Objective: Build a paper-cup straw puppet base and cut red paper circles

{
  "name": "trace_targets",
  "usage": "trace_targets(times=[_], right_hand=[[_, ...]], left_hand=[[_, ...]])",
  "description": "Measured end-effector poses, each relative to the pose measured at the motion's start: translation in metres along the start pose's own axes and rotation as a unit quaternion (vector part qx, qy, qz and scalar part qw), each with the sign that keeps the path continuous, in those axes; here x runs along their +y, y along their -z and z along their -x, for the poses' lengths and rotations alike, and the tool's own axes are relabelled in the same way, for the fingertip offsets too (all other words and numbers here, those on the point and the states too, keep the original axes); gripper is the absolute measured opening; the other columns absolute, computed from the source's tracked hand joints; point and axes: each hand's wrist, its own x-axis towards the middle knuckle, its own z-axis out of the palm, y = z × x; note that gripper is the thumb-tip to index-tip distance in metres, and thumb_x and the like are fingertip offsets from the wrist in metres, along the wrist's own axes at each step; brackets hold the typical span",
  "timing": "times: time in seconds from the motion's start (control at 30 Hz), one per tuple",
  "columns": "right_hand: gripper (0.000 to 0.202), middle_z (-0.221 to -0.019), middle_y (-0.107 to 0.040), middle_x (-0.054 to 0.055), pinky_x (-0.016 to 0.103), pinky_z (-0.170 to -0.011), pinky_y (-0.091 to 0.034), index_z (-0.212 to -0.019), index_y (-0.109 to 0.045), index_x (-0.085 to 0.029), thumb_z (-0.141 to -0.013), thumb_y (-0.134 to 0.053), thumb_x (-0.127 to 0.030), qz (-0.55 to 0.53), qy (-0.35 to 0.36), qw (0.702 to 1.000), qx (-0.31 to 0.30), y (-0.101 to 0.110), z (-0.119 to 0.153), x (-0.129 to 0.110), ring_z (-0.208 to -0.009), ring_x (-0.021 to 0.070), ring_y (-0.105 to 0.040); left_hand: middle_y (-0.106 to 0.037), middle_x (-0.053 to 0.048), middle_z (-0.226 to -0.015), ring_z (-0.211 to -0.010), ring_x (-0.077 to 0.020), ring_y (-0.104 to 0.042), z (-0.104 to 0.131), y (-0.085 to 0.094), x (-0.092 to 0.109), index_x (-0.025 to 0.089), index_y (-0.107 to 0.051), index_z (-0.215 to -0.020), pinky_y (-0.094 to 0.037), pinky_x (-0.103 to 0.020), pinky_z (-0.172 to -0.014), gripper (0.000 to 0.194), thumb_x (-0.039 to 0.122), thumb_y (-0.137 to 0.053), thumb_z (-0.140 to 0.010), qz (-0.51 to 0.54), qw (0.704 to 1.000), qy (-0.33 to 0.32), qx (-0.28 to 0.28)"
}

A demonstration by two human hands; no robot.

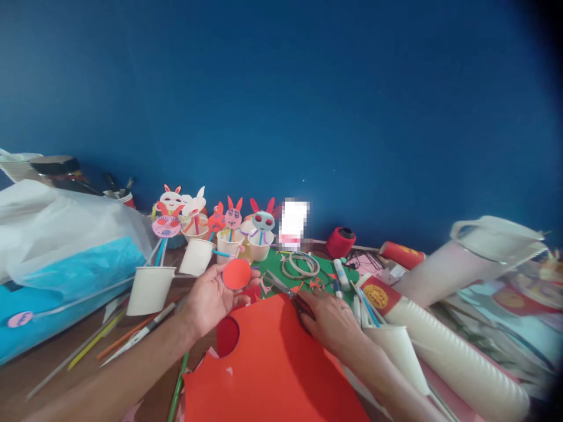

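Observation:
In the head view my left hand (pixel 210 302) holds a round orange paper disc (pixel 236 274), its face turned up toward me. Fingers of my right hand (pixel 328 316) are closed around the handles of a pair of scissors (pixel 281 285), whose blades point toward the disc. Below both hands lies a large orange paper sheet (pixel 277 357). Its left edge has a round cut-out, through which darker red shows. Small paper scraps (pixel 315 283) lie beyond the scissors on a green sheet (pixel 275 261).
Paper animal faces on sticks stand in white paper cups (pixel 152 291) ahead and left. A blue plastic-wrapped pack (pixel 79 252) is at far left. On the right are a cup of sticks (pixel 398 351), a long cup stack (pixel 457 351), a white jug (pixel 457 266) and a red speaker-like object (pixel 341 241).

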Motion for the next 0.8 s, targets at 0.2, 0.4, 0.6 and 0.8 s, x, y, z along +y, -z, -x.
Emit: trace_targets(times=[0.2, 0.4, 0.6, 0.8], right_hand=[[0.049, -0.101, -0.065, 0.01, 0.029, -0.071, -0.037, -0.126, -0.04, -0.018, -0.078, -0.045, -0.02, -0.04, 0.001, 0.999, -0.008, 0.001, -0.003, 0.005, -0.093, 0.0246, -0.061], [0.035, -0.087, -0.067, 0.008, 0.028, -0.06, -0.033, -0.113, -0.048, -0.017, -0.078, -0.047, -0.021, -0.019, -0.046, 0.999, 0.017, -0.001, -0.006, 0.005, -0.079, 0.025, -0.063], [0.022, -0.097, -0.063, 0.008, 0.03, -0.07, -0.036, -0.098, -0.059, -0.022, -0.078, -0.05, -0.022, 0.026, -0.035, 0.997, 0.06, -0.004, -0.006, 0.008, -0.092, 0.0248, -0.058], [0.025, -0.093, -0.068, 0.005, 0.028, -0.062, -0.036, -0.104, -0.06, -0.027, -0.081, -0.049, -0.027, 0.027, -0.045, 0.998, 0.022, -0.001, -0.006, 0.009, -0.082, 0.0224, -0.063]], left_hand=[[-0.068, -0.023, -0.096, -0.086, -0.0289, -0.066, -0.001, 0.0, -0.006, 0.004, -0.047, -0.117, -0.054, -0.034, -0.059, 0.037, 0.021, -0.036, -0.085, 0.003, 1.0, 0.022, 0.009], [-0.066, -0.024, -0.101, -0.09, -0.0296, -0.065, 0.003, -0.009, -0.007, 0.004, -0.048, -0.115, -0.054, -0.032, -0.062, 0.037, 0.025, -0.035, -0.088, -0.02, 0.999, 0.03, 0.028], [-0.069, -0.015, -0.087, -0.075, -0.0229, -0.067, 0.0, -0.004, -0.015, 0.01, -0.056, -0.1, -0.05, -0.025, -0.05, 0.024, 0.025, -0.046, -0.085, -0.094, 0.995, 0.002, 0.03], [-0.055, 0.003, -0.051, -0.035, -0.0036, -0.041, -0.001, 0.003, -0.022, 0.013, -0.061, -0.077, -0.029, -0.012, -0.033, 0.019, 0.031, -0.062, -0.076, -0.198, 0.975, -0.076, 0.068]])
